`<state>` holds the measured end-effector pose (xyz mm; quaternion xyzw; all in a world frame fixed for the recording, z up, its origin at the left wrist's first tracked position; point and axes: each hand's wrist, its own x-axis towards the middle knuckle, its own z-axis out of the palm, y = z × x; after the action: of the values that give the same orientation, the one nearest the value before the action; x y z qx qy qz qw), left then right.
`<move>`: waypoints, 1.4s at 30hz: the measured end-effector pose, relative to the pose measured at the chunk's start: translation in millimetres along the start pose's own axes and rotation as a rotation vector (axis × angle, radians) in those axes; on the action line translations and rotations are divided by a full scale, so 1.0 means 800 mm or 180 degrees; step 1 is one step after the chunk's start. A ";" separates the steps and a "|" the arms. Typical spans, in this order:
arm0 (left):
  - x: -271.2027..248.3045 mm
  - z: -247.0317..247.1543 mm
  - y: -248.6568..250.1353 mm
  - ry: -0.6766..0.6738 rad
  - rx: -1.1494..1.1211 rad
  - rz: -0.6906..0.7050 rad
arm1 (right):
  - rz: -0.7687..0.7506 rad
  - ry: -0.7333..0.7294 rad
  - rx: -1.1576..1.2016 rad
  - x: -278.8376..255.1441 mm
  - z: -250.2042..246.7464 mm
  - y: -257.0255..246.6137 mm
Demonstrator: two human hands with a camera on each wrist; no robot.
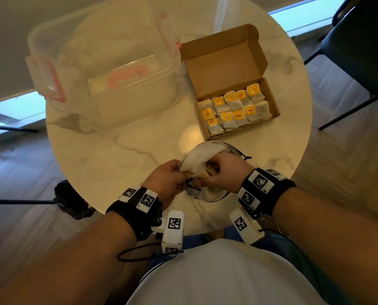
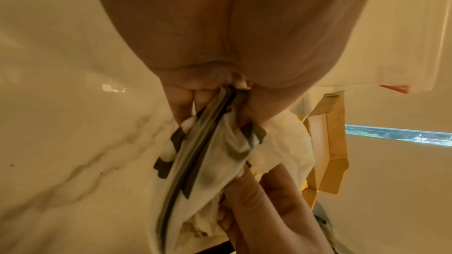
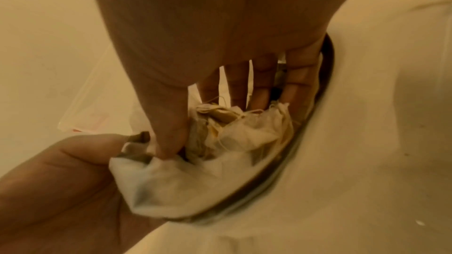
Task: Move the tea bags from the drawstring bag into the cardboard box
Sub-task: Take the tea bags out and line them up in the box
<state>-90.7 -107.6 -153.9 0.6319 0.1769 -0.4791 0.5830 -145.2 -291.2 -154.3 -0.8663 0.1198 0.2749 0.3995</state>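
Two hands: both on the drawstring bag (image 1: 202, 155) at the near edge of the bench (image 1: 117, 150)
left hand (image 1: 166, 179): fingers (image 2: 181, 103) and thumb pinch the bag's rim and dark cord channel — fabric bunched tight between them
right hand (image 1: 225, 170): fingers (image 3: 259, 84) reach into the bag's mouth, thumb down on the near rim; whether they hold a tea bag, cannot tell
drawstring bag: white cloth with dark trim, mouth pulled wide between the two hands, cord end trailing off on the right side
tea bags in bag (image 3: 244, 128): a loose clump with strings tangled, just under the right fingers
cardboard box (image 1: 227, 62): lid flap up, toward the far right of the bench, well apart from the bag
tea bags in box (image 1: 234, 108): two rows, yellow tags up — filling the tray
plastic container (image 1: 108, 69): clear, pink latches and handle, lid on, far left of the bench, just beside the box
chair (image 1: 359, 51): dark, off the right edge
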 end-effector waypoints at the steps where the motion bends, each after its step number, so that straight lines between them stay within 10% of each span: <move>1: 0.000 0.000 0.001 -0.0006 -0.0020 0.0012 | 0.0046 -0.0054 0.0027 0.002 -0.001 0.000; 42: 0.018 -0.007 -0.013 0.0475 -0.0189 -0.0030 | 0.0420 0.0120 0.0677 0.014 -0.018 0.023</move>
<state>-89.9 -104.8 -172.7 0.6475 0.2370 -0.4279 0.5844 -138.6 -313.9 -164.3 -0.8144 0.2125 0.2699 0.4678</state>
